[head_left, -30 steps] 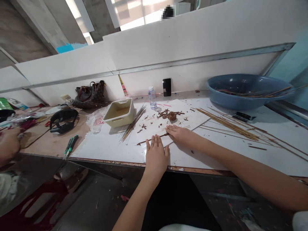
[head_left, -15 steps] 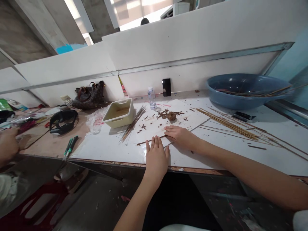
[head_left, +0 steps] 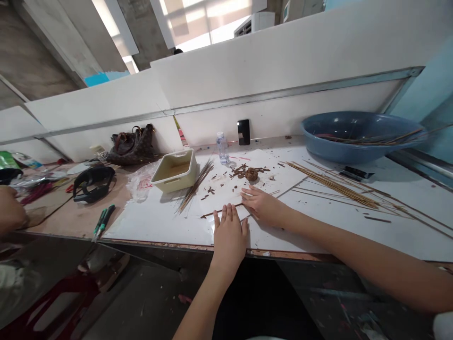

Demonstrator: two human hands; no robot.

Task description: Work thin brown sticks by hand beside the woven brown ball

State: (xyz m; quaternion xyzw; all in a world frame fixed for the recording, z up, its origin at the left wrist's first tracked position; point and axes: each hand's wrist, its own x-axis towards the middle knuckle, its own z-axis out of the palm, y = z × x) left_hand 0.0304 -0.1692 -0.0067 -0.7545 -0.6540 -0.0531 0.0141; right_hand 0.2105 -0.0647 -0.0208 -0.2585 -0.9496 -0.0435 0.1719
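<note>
My left hand lies flat near the table's front edge, fingers stretched forward over a thin brown-coated stick. Beside it, my right hand rests palm down with its fingers extended toward the left, over the stick's other end. Part of the stick is hidden under the fingers. A clear sheet shows at the edge of my left hand. Just beyond the hands sits a brown clay-like lump with dark crumbs and short pieces around it. To the left lies a bundle of thin dark sticks.
A cream tub holds brownish liquid. Behind stand a plastic bottle and a phone. Right are tan sticks and a blue basin. Left are green-handled pliers, a black headset, a handbag and another person's arm.
The camera view has tilted slightly, so the background sits a little lower. Both hands remain over the stick with almost no visible shift. The other person's hand at left has moved partly out of view.
</note>
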